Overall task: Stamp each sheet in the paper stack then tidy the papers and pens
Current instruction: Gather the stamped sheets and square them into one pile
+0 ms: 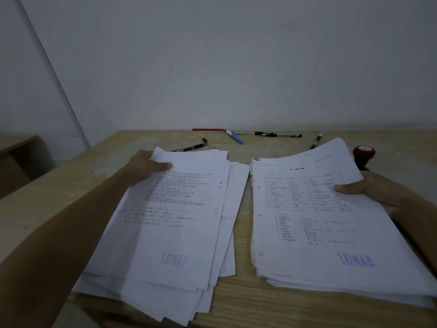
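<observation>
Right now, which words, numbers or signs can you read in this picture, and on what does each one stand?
"LUNAS": blue stamp mark, low on the top sheet of the right stack.
"LUNAS", fainter, its last letter unclear: low on the top sheet of the left stack.
Printed table, lists and handwritten lines on both sheets: too small and blurred to read.
Pens: markings unreadable.

Two stacks of white printed sheets lie side by side on the counter, a narrow gap between.

Left stack: loosely fanned, edges askew, punch holes on right edge; top sheet bears a faint blue "LUNAS" stamp near its near end.

Right stack: squarer, holes on left edge, table printed up top, darker "LUNAS" stamp at near right; far right corner lifted.

Red-handled stamp stands upright just beyond the right stack.

Pens scattered along the far edge, near the wall.
</observation>
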